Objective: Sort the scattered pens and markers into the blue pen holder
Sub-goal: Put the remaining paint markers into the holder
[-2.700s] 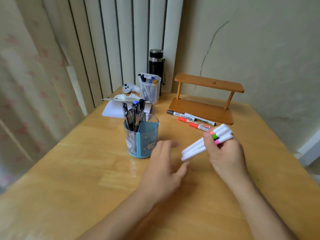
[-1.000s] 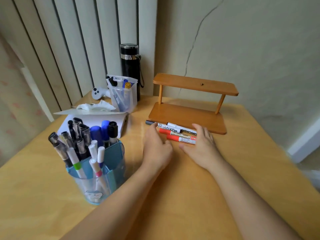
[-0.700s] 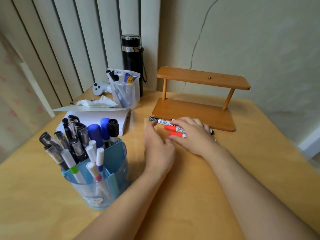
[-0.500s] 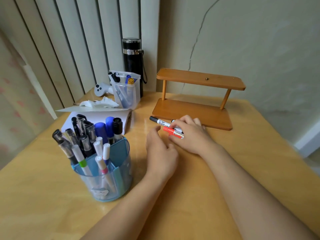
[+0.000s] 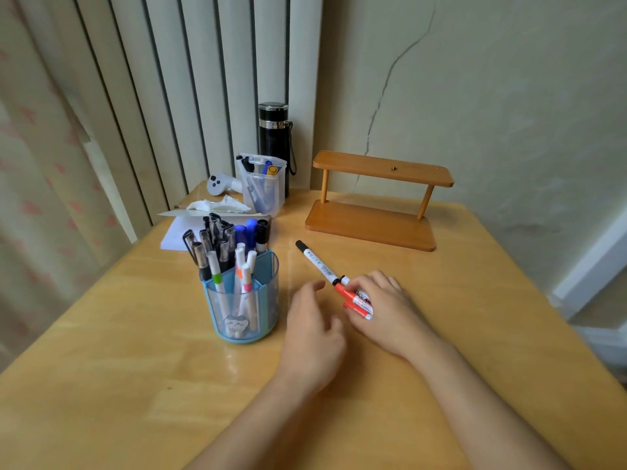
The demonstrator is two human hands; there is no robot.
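- Right hand [image 5: 383,307] curled around a bundle of whiteboard markers, fingers wrapped over the barrels, low over the wooden table [image 5: 101,385].
- In that grip: two red markers [image 5: 353,300] side by side, red caps poking out toward the left hand, plus a black-capped marker [image 5: 317,262] whose long white barrel sticks out up and to the left — black tip aimed at the far side of the table.
- Left hand [image 5: 312,330] just beside the right, palm down, fingers loosely spread and slightly bent, gripping nothing; thumb close to the red caps, contact not clear.
- Blue pen holder [image 5: 242,300] upright to the left of both hands, near the left hand but apart from it.
- Inside the holder: white highlighters [image 5: 244,266] with green, orange and pink bands in the near compartments; dark pens [image 5: 212,239] and blue and black markers packed in the rear part.
- Behind the holder, white paper [image 5: 173,232] with a crumpled tissue [image 5: 220,205] on it, then a clear container [image 5: 263,189] with a few more pens, a white controller [image 5: 219,184] and a black flask [image 5: 273,144] against the blinds.
- Wooden two-tier shelf [image 5: 373,212] at the back right, by the cracked wall — well apart from the hands.
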